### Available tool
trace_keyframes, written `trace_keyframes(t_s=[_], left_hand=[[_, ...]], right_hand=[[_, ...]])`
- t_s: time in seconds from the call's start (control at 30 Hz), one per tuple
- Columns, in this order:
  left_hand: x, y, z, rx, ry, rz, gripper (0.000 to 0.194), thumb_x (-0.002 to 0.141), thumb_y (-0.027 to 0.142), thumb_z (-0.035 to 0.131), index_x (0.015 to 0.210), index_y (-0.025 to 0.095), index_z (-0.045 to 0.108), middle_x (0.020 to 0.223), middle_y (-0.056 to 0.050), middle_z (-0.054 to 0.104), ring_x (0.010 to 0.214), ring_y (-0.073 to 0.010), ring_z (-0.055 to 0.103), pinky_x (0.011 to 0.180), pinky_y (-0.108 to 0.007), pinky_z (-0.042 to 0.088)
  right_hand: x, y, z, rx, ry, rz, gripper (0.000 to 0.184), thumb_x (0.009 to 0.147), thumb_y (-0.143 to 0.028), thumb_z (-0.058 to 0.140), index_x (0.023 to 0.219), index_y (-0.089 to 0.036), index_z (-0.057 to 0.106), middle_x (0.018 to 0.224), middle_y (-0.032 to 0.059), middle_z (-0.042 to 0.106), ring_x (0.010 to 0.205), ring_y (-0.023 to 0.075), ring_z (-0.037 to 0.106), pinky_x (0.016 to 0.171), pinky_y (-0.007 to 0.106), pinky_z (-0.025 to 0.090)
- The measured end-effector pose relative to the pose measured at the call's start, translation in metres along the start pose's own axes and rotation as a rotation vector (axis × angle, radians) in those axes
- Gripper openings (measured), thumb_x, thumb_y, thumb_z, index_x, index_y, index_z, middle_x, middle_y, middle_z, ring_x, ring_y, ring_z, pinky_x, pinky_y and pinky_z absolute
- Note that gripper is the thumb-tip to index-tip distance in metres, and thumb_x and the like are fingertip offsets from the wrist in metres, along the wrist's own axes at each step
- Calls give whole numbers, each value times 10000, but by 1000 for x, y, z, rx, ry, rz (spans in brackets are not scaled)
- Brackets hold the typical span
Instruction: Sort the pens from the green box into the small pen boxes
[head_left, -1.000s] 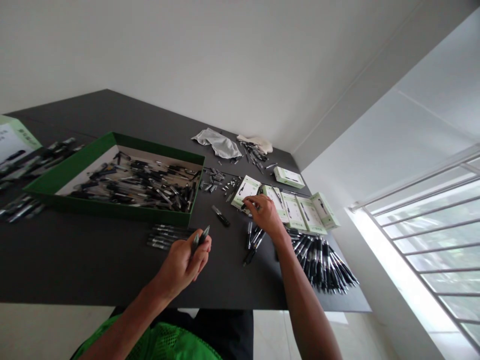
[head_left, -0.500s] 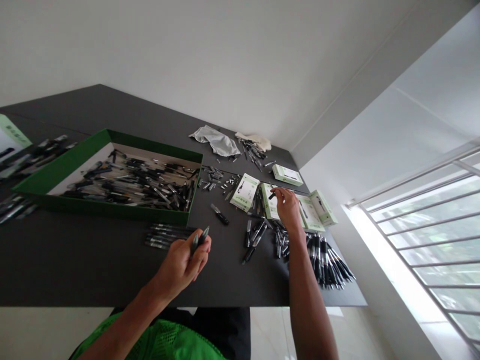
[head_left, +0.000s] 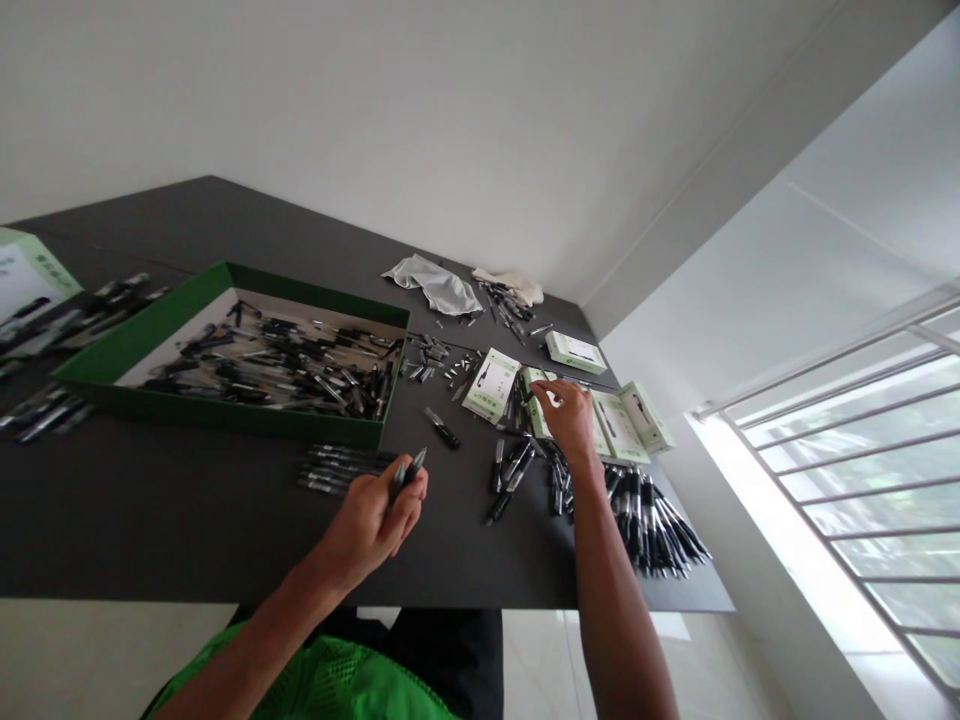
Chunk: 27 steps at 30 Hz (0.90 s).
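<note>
My left hand (head_left: 375, 520) is closed around two dark pens (head_left: 405, 472) whose tips stick up past the fingers. It hovers over the black table (head_left: 187, 520) near a short row of pens (head_left: 337, 468). My right hand (head_left: 566, 420) reaches forward onto the small green-and-white boxes (head_left: 491, 383), its fingers curled over one box; whether it grips anything is hidden. Loose pens (head_left: 510, 475) lie just below that hand. A big pile of black pens (head_left: 652, 520) lies to its right.
A green tray (head_left: 225, 415) full of pen parts stands left of centre. Small metal parts (head_left: 431, 358) lie scattered behind it, with a grey cloth (head_left: 435, 285) and more pens (head_left: 506, 305) further back. Another box (head_left: 22, 280) sits at far left. A railing (head_left: 847, 440) runs on the right.
My right hand moved right from the leftmost small box to the boxes beside it, then shifted slightly back left. The left hand stayed closed on its pens.
</note>
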<state>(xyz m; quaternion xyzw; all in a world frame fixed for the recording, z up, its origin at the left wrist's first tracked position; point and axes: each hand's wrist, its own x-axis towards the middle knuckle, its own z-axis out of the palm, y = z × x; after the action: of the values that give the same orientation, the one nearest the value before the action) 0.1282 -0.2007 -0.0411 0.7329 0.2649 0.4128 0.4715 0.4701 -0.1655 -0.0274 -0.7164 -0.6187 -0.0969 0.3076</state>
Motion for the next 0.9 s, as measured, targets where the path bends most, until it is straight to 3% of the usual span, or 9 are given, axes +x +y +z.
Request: trace_keyframes(t_s=[0.9], left_hand=[[-2, -3, 0, -16, 21, -16, 280, 1081, 312, 412, 830, 217, 490, 450, 107, 468, 310, -67, 429, 406, -167, 350]], right_hand=[[-1, -2, 5, -26, 29, 38, 467, 1045, -516, 469, 962, -244, 839, 960, 74, 821, 753, 237, 610, 886, 432, 391]])
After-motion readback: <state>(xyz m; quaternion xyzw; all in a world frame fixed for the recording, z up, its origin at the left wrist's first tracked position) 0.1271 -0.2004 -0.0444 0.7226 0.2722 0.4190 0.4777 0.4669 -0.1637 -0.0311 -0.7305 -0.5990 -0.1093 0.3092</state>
